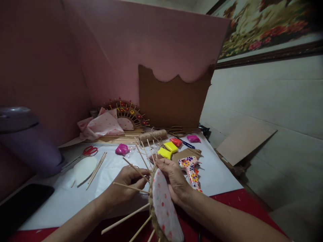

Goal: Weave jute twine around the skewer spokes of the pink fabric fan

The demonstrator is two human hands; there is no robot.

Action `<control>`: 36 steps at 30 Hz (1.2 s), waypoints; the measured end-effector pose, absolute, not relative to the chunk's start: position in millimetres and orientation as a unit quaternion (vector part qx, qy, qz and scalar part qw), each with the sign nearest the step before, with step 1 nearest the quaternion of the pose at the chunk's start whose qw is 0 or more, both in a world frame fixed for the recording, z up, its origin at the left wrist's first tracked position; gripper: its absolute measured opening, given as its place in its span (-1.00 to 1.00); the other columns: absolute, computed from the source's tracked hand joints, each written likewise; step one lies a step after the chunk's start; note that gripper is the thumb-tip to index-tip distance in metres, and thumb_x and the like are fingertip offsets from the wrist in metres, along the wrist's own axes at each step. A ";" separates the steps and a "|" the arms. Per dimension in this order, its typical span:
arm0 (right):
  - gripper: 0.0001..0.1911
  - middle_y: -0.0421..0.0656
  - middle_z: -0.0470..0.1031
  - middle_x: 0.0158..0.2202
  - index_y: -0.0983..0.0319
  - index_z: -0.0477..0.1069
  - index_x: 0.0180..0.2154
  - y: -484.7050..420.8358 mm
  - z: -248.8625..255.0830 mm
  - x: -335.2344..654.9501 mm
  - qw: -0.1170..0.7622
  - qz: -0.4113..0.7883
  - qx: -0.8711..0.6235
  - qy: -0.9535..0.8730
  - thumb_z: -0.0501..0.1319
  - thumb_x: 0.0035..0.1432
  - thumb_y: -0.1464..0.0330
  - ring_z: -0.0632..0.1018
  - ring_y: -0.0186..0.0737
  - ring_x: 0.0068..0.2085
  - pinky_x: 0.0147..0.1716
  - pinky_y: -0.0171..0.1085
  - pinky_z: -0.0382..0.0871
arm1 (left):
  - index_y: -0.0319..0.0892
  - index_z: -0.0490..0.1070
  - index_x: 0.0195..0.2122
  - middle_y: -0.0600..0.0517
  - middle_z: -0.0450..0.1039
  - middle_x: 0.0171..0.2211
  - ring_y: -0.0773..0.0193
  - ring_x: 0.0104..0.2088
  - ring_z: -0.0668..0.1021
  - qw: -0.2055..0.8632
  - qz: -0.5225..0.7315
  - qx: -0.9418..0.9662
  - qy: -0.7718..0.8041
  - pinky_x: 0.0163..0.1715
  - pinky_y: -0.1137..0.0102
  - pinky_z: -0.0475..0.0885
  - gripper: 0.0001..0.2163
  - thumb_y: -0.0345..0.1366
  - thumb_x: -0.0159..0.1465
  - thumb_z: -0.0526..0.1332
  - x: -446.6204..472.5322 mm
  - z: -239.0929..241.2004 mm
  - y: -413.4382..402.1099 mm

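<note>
A semicircular, fan-like craft piece [165, 205] stands on edge in front of me, covered in pale pink cloth with red spots. Brown twine [152, 195] lines its curved rim, and several thin wooden sticks [126, 223] fan out from it. My right hand [175, 179] is closed on the upper end of this piece, thumb on the cloth side. At the twine rim, among the upper sticks, my left hand [130, 185] has its fingers pinched together; what they grip is hidden.
Right of my hands lies a flower-patterned glue gun [190, 169] by cut cardboard [186, 153]. Beyond are yellow packets [168, 149], a twine spool [152, 135] and a decorated stick fan [128, 111]. Red-handled scissors [89, 151], a white oval [85, 169] and a dark phone-like slab [27, 205] lie left.
</note>
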State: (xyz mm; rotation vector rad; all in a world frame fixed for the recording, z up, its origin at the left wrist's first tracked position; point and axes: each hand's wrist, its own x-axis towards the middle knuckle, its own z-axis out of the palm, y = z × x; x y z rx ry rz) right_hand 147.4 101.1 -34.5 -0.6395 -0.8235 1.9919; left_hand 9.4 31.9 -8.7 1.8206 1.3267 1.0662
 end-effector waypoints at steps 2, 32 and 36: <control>-0.73 -0.24 0.38 -0.58 0.30 0.38 -0.53 102.0 -34.0 147.5 0.438 0.794 -0.257 -0.334 0.38 -0.27 0.29 0.32 -0.42 -0.59 -0.57 -0.37 0.17 | -0.24 0.53 -0.37 0.04 0.49 -0.50 0.30 -0.46 0.45 0.353 0.415 0.672 0.502 -0.44 0.48 0.33 -0.79 -0.35 0.17 0.09 9.5 -10.7 33.3; -0.74 -0.30 0.25 -0.67 0.28 0.34 -0.59 96.5 -32.3 149.6 0.442 0.759 -0.287 -0.381 0.35 -0.19 0.27 0.22 -0.47 -0.63 -0.61 -0.40 0.07 | -0.28 0.40 -0.51 0.06 0.40 -0.59 0.36 -0.55 0.38 0.554 0.433 0.525 0.479 -0.49 0.44 0.25 -0.93 -0.43 -0.05 0.16 2.7 -6.3 37.7; -0.74 -0.29 0.27 -0.64 0.29 0.34 -0.59 97.2 -31.4 149.4 0.446 0.759 -0.287 -0.377 0.36 -0.20 0.28 0.22 -0.48 -0.62 -0.60 -0.40 0.09 | -0.24 0.35 -0.52 0.10 0.31 -0.57 0.37 -0.54 0.30 0.509 0.406 0.559 0.513 -0.51 0.46 0.21 -0.92 -0.40 0.00 0.08 6.5 -0.7 33.8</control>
